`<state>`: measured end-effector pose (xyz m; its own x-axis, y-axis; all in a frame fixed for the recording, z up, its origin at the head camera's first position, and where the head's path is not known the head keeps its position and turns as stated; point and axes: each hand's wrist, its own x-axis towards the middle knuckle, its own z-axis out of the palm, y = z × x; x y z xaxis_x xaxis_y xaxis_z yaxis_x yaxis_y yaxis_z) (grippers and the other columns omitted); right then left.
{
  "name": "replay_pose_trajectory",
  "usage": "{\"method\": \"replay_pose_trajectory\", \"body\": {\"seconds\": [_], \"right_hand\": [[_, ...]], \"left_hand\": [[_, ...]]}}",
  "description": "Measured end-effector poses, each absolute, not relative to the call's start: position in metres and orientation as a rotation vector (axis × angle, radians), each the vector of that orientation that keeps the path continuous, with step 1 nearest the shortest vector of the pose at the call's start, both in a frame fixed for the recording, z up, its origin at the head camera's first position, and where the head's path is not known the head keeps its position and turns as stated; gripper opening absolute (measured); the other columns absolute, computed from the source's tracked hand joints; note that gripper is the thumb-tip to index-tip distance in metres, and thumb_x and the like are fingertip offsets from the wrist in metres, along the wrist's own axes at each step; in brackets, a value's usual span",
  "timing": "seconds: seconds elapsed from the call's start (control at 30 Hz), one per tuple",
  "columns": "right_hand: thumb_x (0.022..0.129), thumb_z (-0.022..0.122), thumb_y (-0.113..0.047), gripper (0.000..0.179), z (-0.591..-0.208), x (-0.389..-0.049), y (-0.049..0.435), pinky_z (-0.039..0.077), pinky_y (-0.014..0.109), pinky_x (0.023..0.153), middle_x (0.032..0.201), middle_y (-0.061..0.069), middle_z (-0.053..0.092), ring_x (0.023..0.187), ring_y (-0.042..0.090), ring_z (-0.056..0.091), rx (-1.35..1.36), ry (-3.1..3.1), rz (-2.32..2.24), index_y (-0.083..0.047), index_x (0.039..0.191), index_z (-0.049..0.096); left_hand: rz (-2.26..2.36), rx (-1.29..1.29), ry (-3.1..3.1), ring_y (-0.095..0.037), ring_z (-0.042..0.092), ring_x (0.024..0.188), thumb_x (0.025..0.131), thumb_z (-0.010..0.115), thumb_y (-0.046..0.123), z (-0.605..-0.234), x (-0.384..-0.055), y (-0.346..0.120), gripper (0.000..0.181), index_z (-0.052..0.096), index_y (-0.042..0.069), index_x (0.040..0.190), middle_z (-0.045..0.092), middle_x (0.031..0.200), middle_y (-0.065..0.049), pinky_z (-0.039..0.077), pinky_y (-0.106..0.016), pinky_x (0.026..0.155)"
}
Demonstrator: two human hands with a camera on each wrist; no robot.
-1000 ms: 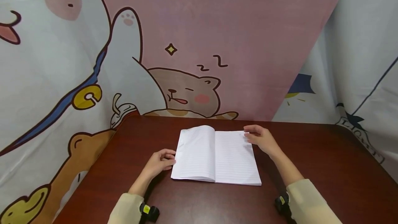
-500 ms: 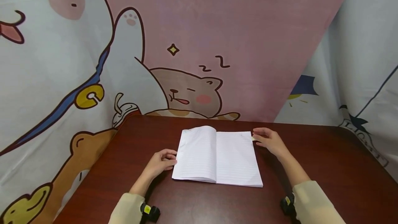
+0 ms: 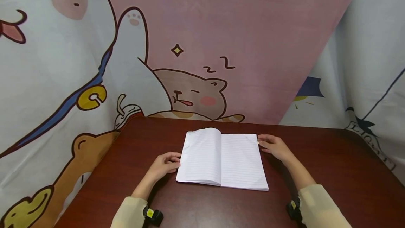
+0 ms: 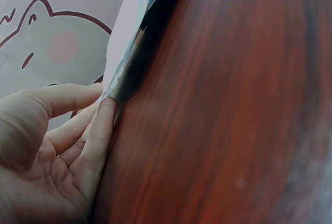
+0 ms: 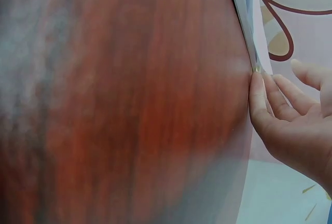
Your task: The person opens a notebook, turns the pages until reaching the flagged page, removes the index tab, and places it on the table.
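Note:
An open notebook (image 3: 242, 161) with lined white pages lies on the brown table, its left-hand pages bulging a little. At its left edge is my left hand (image 3: 162, 166); in the left wrist view, thumb and finger of the left hand (image 4: 62, 141) hold that edge. Near the upper right edge my right hand (image 3: 276, 147) pinches a small pale yellow piece (image 3: 258, 143), like a tab, against the page side. In the right wrist view the fingertips of the right hand (image 5: 290, 112) meet at the notebook's edge (image 5: 244, 16), mostly covering that yellow piece.
The table (image 3: 221, 208) has a wood-grain top. Behind it hangs a cartoon-printed cloth (image 3: 259, 45), reaching down to the table's back edge. A black wrist device (image 3: 153, 216) is strapped on each forearm, by the pale sleeves (image 3: 128, 212).
My right hand has moved from over the upper right page corner to just outside the right edge, and the pale yellow piece has come into sight. The left hand stays at the left edge.

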<state>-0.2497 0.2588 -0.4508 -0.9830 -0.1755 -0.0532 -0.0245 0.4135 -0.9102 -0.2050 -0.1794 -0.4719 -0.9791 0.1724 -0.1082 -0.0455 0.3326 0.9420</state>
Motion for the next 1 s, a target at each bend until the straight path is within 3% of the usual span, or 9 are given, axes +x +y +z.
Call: {"method": "replay_pose_trajectory", "body": {"seconds": [0.2,0.37,0.5,0.67,1.0], "right_hand": [[0.102,0.053,-0.005,0.045,-0.452,-0.249,0.26,0.057,0.042,0.094,0.136,0.038,0.05,0.121,0.04,0.057,-0.24,2.546,-1.626,0.016,0.14,0.041],[0.101,0.054,-0.006,0.044,-0.452,-0.249,0.259,0.057,0.039,0.092,0.135,0.037,0.052,0.117,0.034,0.061,-0.24,2.559,-1.666,0.014,0.139,0.043],[0.1,0.058,-0.008,0.043,-0.452,-0.25,0.259,0.058,0.029,0.089,0.132,0.036,0.055,0.109,0.017,0.064,-0.244,2.594,-1.688,0.012,0.136,0.047],[0.098,0.06,-0.006,0.043,-0.451,-0.251,0.256,0.054,0.017,0.081,0.126,0.034,0.059,0.094,-0.005,0.058,-0.248,2.625,-1.689,0.011,0.135,0.049],[0.097,0.063,-0.008,0.046,-0.449,-0.252,0.247,0.06,0.029,0.078,0.114,0.021,0.059,0.089,0.006,0.06,-0.089,2.574,-1.676,0.011,0.136,0.049]], "left_hand": [[1.714,0.109,2.402,-0.014,0.065,0.084,0.089,0.072,0.008,-0.472,-0.206,-0.179,0.038,0.063,-0.004,0.124,0.067,0.105,-0.018,0.061,-0.035,0.078],[1.721,0.101,2.397,-0.012,0.064,0.083,0.089,0.071,0.006,-0.474,-0.206,-0.179,0.037,0.063,-0.005,0.124,0.067,0.105,-0.018,0.06,-0.034,0.077],[1.713,0.096,2.403,-0.013,0.064,0.084,0.089,0.071,0.006,-0.474,-0.206,-0.18,0.038,0.063,-0.004,0.124,0.067,0.105,-0.017,0.06,-0.035,0.077],[1.709,0.084,2.406,-0.013,0.064,0.084,0.089,0.072,0.008,-0.474,-0.205,-0.18,0.039,0.063,-0.004,0.125,0.066,0.106,-0.016,0.061,-0.036,0.078],[1.715,0.086,2.397,-0.013,0.064,0.084,0.089,0.072,0.008,-0.474,-0.205,-0.179,0.039,0.062,-0.004,0.125,0.067,0.107,-0.018,0.061,-0.036,0.077]]}}
